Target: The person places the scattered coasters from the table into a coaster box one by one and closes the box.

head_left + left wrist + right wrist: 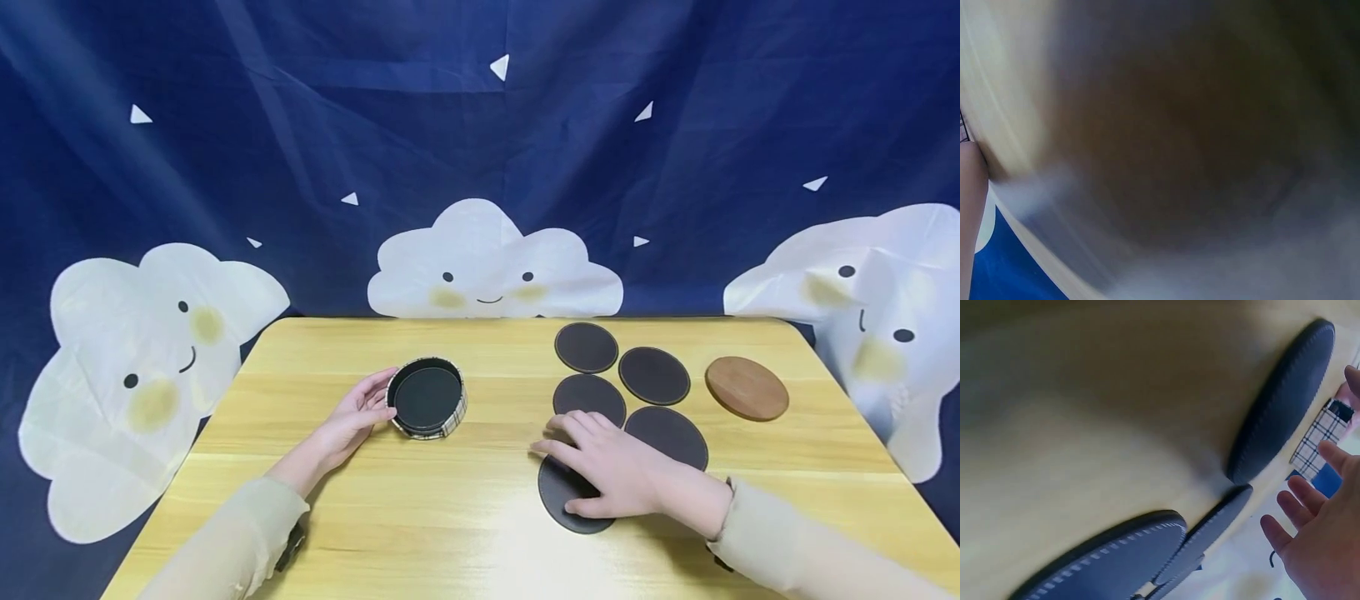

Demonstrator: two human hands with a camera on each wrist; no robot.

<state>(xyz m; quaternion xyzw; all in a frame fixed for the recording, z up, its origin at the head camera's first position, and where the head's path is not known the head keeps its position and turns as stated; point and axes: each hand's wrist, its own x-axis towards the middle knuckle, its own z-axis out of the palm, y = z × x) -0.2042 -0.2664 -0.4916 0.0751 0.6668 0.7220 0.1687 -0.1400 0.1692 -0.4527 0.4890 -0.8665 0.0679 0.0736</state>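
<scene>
Risk first: the dark round coaster (567,500) under the right hand (617,475) lies flat on the tabletop (465,517) with a thin stitched rim, so a lift could fail if the fingertips cannot get under the edge; it may only be slid. If it is slid toward the far edge, the neighbouring coasters (666,435) just beside it could be nudged out of place. The plaid-sided round holder (427,398) could be tipped or pushed if it is pressed harder from its left side.

Pose: the right hand is laid palm-down on the nearest coaster, near the front edge, right of centre; fingers are spread and nearly straight, nothing is clasped, grip wide. In the right wrist view the fingers (1297,506) are seen splayed above the coasters. The left hand (352,421) is rested against the holder's left wall, left of centre, fingers lightly curved along it, not closed round it. The left wrist view is blurred. A brown wooden lid (747,387) lies toward the right edge, untouched.
</scene>
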